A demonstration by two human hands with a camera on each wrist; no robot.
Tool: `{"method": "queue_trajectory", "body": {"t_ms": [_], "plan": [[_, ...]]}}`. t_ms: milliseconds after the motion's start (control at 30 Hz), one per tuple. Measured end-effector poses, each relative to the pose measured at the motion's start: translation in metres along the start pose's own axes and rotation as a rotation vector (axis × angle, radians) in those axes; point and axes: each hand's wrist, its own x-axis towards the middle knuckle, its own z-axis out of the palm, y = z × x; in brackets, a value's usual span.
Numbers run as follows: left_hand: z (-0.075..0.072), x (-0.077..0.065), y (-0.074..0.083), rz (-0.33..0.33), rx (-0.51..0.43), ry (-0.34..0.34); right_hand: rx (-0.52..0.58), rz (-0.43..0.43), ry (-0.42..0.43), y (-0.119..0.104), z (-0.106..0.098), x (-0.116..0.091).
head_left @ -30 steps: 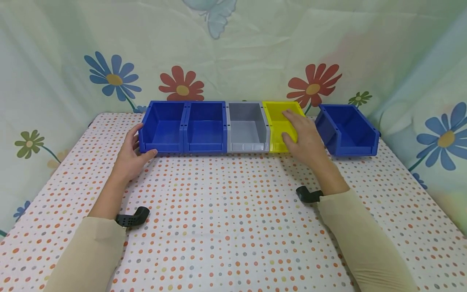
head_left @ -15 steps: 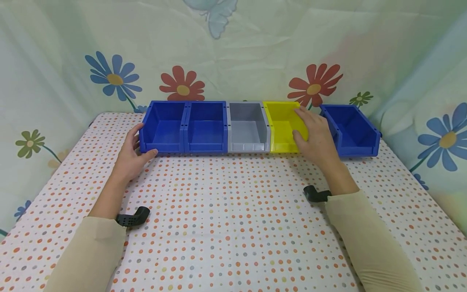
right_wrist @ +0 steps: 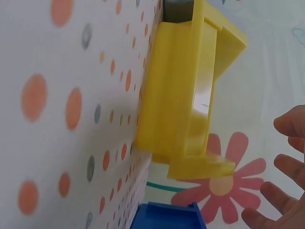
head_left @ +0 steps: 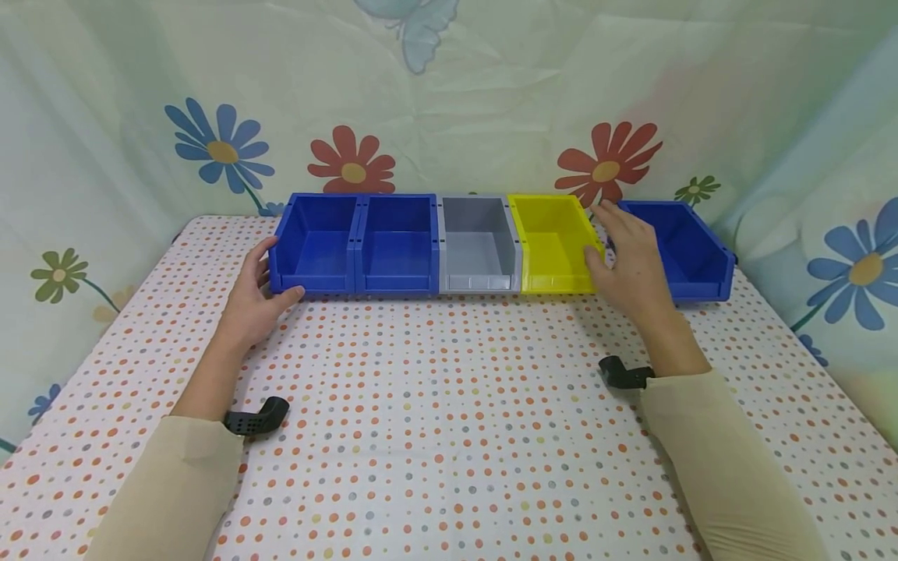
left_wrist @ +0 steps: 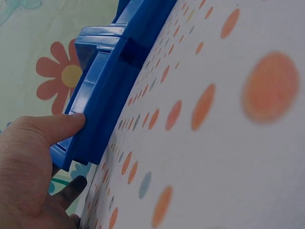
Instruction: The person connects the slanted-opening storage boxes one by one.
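A row of open-front storage bins stands side by side at the back of the table. At its left end my left hand (head_left: 252, 308) grips the leftmost blue bin (head_left: 312, 283), its thumb on the front lip and its fingers along the outer side. A second blue bin (head_left: 397, 283), a grey bin (head_left: 479, 282) and a yellow bin (head_left: 557, 282) follow to the right. My right hand (head_left: 634, 265) hovers by the yellow bin's right edge, fingers loosely spread and holding nothing. In the right wrist view, those fingers are apart from the yellow bin (right_wrist: 169, 95).
Another blue bin (head_left: 704, 290) stands separately at the right, partly hidden behind my right hand. A flower-printed curtain (head_left: 477, 101) hangs close behind the bins. The table has a dotted white cloth (head_left: 435, 405).
My right hand has moved rightward from over the yellow bin to the gap beside the separate blue bin. My left hand and the bins have stayed in place.
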Motion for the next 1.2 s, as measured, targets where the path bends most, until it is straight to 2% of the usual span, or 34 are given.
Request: {"method": "queue_trajectory", "body": {"t_ms": [233,433,833,1200], "plan": [[0.001,0.0,0.001,-0.012,-0.005,-0.002,0.017,0.019,0.043,0.007,-0.007,-0.003],[0.0,0.001,0.001,-0.018,0.006,0.003,-0.006,0.027,0.054,0.016,-0.011,-0.003],[0.0,0.001,0.0,-0.017,-0.01,-0.002,-0.066,0.102,0.08,0.036,-0.024,-0.008],[0.001,0.002,-0.001,-0.015,-0.005,0.004,-0.006,0.15,0.207,0.064,-0.03,-0.014]]}}
